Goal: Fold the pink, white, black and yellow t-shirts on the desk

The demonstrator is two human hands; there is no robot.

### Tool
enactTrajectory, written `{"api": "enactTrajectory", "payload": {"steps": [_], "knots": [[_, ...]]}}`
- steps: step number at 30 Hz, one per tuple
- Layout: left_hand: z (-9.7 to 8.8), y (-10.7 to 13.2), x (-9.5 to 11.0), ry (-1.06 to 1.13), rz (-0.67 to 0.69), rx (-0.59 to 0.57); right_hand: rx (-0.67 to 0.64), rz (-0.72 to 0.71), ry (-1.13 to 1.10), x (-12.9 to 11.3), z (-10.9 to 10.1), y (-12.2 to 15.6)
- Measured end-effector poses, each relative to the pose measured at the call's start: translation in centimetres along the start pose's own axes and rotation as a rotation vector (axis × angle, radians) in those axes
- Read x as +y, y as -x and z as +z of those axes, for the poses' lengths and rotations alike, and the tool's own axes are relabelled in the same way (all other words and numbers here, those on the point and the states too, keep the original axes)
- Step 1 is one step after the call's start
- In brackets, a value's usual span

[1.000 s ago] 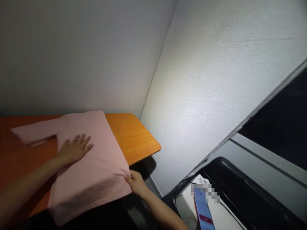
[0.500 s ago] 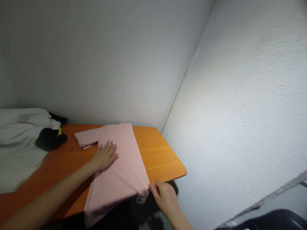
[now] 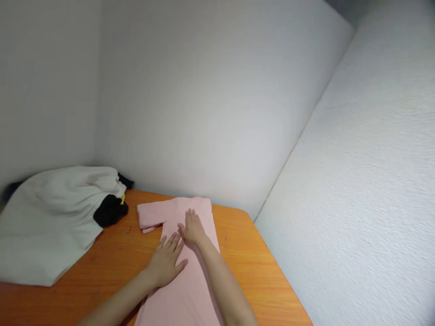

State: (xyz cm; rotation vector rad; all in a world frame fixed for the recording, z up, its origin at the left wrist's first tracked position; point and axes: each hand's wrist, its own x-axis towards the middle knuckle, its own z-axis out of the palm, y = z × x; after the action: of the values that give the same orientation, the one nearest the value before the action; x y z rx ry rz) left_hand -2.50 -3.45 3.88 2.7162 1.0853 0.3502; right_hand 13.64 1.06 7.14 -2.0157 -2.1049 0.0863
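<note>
The pink garment (image 3: 183, 301) lay on the wooden surface (image 3: 251, 262) at the bottom centre of the frame, a sleeve pointing left. On it the left hand (image 3: 165, 263) rested palm down, fingers spread apart. The right hand (image 3: 193, 230) lay flat slightly higher, fingers extended, thumb apart, clamped on nothing. White cloth (image 3: 47, 231) filled the lower left, black fabric (image 3: 110, 211) at its edge.

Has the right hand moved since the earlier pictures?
Yes: against the table, the right hand has moved away from the table's near edge toward the back wall and now lies on the pink garment.
</note>
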Motion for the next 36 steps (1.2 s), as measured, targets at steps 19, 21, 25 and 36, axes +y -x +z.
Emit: {"api": "enactTrajectory", "payload": {"steps": [19,21,25,36], "knots": [[0.5,-1.2,-3.4,0.077,0.051,-0.045,0.023,0.082,-0.057,-0.3,5.9,-10.2],[0.1,-1.8,-4.5,0.164,0.015,-0.028,0.025,0.076,-0.064,-0.2,5.9,-10.2],[-2.6,-4.4,-9.5,0.190,-0.207,0.173,0.022,0.065,-0.081,-0.1,5.9,-10.1],[-6.6,-12.1,-20.2,-0.233,-0.518,0.112,0.033,0.047,-0.217,0.6,6.2,-10.7]]}}
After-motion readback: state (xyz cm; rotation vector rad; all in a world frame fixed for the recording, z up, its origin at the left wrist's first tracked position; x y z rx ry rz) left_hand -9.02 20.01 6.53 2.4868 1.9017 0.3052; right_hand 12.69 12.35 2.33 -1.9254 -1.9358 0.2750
